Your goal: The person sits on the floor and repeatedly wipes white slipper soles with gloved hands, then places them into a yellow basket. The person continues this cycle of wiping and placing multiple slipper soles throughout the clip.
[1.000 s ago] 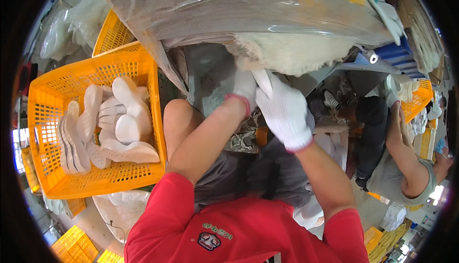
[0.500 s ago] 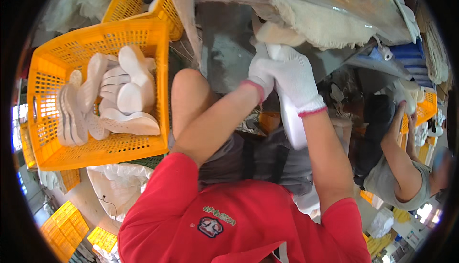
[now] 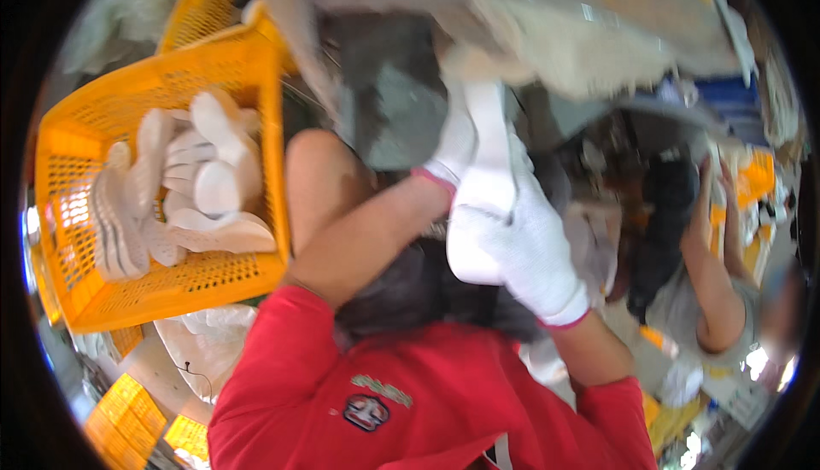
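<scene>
As seen in the head view, a long white shoe sole [image 3: 493, 150] stands almost upright in the centre of the frame, its narrow end toward the top and its broad, rounded end lower down. The person's right hand [image 3: 536, 244], in a white knitted glove, is closed around the sole's right side near that broad end. The left hand [image 3: 459, 135], gloved alike, lies along the left of the narrow part; its fingers blur into a pale patch just below a frayed cream cloth [image 3: 589, 52], so whether they grip or merely rest cannot be told.

At the left of the frame, an orange plastic crate [image 3: 162, 306] holds a loose heap of similar white soles [image 3: 224, 192], some nested together. Toward the right edge, a co-worker's bare forearm [image 3: 707, 286] shows.

By its look, the sole should be light and fairly stiff — perhaps with a little flex at its waist — and not easily broken. Its smooth face may slide against knitted cotton, so the side edges by the broad end seem the surest hold, with the narrow part as a second grip.
</scene>
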The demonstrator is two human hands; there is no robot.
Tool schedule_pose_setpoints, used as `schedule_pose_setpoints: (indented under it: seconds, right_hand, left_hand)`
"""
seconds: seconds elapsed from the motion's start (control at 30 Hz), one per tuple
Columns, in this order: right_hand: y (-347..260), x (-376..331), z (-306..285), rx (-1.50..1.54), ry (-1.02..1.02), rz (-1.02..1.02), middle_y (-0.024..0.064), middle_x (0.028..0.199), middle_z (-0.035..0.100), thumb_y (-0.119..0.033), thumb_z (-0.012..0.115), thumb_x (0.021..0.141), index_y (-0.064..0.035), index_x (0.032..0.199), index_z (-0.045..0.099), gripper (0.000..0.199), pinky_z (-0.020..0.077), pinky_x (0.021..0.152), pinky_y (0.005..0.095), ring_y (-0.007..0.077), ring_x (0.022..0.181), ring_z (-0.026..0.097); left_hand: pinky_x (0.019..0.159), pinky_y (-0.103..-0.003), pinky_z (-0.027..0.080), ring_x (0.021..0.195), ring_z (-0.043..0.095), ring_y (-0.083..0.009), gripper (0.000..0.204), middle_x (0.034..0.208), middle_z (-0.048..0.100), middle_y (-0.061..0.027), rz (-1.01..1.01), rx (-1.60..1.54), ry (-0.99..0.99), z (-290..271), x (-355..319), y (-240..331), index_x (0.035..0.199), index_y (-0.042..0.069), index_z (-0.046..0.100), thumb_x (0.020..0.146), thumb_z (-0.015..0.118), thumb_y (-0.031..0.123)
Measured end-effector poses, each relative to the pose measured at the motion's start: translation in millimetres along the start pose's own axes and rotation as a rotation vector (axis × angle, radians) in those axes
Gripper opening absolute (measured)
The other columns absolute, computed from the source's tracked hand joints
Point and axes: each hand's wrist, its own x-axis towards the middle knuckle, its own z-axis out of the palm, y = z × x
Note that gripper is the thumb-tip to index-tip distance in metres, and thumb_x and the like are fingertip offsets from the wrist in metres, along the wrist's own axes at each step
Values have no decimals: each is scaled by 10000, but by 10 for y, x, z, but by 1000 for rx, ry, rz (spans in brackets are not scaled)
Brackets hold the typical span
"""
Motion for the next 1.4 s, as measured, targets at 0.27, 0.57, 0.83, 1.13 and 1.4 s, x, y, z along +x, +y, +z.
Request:
schedule_pose_setpoints:
  seconds: [0.27, 0.57, 0.83, 1.13, 1.4]
  right_hand:
    - [-3, 311, 52, -311, 293, -111, 197, 1068, 800, -324, 1009, 743, -20, 1231, 696, 655, 640, 845, 439, 362, 930, 804]
    - [243, 377, 53, -311, 337, -229, 176, 1086, 788, -366, 968, 793, -79, 1188, 772, 526, 636, 841, 445, 390, 932, 784]
    - [-155, 870, 8, -350, 112, -65, 167, 1034, 815, -393, 900, 828, -101, 1247, 821, 516, 623, 860, 360, 295, 918, 801]
    - [-85, 738, -172, 609, -164, 228, 73, 1257, 748, -91, 777, 947, 31, 1443, 667, 523, 578, 901, 293, 113, 1050, 685]
    - [-323, 612, -31, 117, -168, -127, 161, 1511, 557, -66, 747, 863, 19, 1558, 464, 755, 452, 1146, 376, 263, 1375, 562]
  left_hand:
    - [752, -473, 622, 817, 733, -323, 744, 911, 695, -122, 362, 87, -97, -37, 454, 451, 1100, 81, 674, 1057, 477, 797]
    - [921, -400, 630, 1029, 775, -292, 640, 1177, 773, -146, 577, 781, -183, -252, 177, 366, 1279, 25, 686, 1131, 489, 615]
    - [1007, -396, 591, 1151, 732, -270, 557, 1283, 745, -122, 596, -153, 111, -8, 83, 91, 1373, 33, 639, 1194, 416, 512]
    - [978, -406, 594, 1094, 725, -275, 456, 1193, 744, -124, 440, 325, -59, -255, -13, 365, 1347, 59, 641, 1189, 391, 405]
    - [995, -428, 583, 1099, 708, -311, 428, 1146, 738, -151, 604, 1021, 78, -611, 535, 292, 1348, 87, 674, 1172, 474, 422]
